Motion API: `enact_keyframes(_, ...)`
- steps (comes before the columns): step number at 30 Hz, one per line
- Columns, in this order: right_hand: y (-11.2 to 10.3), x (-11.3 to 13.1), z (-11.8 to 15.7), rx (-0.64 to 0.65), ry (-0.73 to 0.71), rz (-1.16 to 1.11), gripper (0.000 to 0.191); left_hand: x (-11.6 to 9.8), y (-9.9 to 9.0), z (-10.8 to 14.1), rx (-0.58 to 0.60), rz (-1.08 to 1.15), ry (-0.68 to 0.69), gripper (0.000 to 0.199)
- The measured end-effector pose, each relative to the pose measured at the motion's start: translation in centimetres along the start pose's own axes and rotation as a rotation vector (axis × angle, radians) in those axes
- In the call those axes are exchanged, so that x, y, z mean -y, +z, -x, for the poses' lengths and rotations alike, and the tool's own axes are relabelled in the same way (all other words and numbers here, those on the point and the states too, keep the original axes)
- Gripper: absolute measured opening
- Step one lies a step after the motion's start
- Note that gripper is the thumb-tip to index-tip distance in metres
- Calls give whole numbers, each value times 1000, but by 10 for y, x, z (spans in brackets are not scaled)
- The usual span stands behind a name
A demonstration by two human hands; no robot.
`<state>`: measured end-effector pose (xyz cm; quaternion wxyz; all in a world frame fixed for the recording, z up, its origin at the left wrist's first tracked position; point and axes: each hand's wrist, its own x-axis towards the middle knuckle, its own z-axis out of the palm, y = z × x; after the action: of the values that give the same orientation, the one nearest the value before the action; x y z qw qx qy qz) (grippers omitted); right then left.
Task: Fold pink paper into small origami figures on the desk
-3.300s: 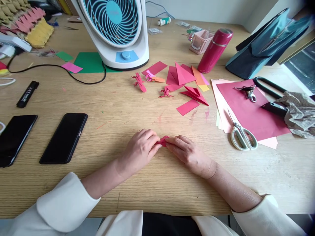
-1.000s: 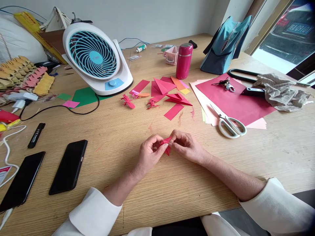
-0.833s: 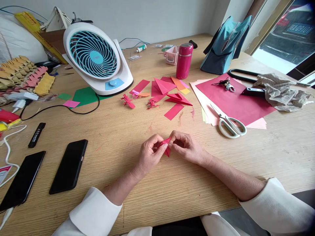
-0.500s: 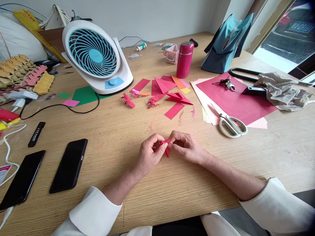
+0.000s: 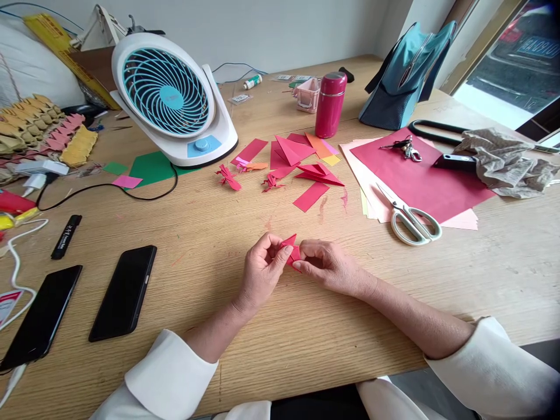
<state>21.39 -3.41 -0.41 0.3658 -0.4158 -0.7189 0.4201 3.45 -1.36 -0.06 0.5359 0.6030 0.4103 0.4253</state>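
Note:
A small folded red paper (image 5: 293, 253) is held between both hands above the near middle of the table. My left hand (image 5: 265, 265) pinches it between thumb and fingers from the left. From the other side, my right hand (image 5: 329, 264) grips its right edge with thumb and forefinger. One pointed tip sticks up and away from me; part of the paper is hidden by the fingers. Beyond the hands lie a folded red figure (image 5: 228, 177), a second one (image 5: 272, 182), a pointed red folded piece (image 5: 321, 173) and a red paper strip (image 5: 311, 197).
White-handled scissors (image 5: 411, 219) lie by a large red sheet (image 5: 455, 181) at right. A pink flask (image 5: 331, 105) and a blue bag (image 5: 402, 81) stand farther back. A fan (image 5: 172, 99) is at back left; two phones (image 5: 123, 293) and a marker (image 5: 66, 237) lie left.
The red paper has been turned in the fingers, so its point now faces up and away. My right hand has shifted slightly lower on its edge. The view has moved a little.

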Motion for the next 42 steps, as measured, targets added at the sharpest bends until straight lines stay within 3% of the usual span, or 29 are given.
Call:
enact_keyframes(11,1,1,-1,-40,32,23,36,1,-1,0,10,-131,20,31)
enact_keyframes(22,-1,2,0,56,20,-52,39,-4,2,-1,98,60,-168,33)
enact_keyframes(33,0,1,-2,44,-44,5,47,2,0,-1,13,130,-172,37)
enact_keyframes(42,-2,5,0,36,-9,-10,49,1,-5,-3,109,203,-231,38)
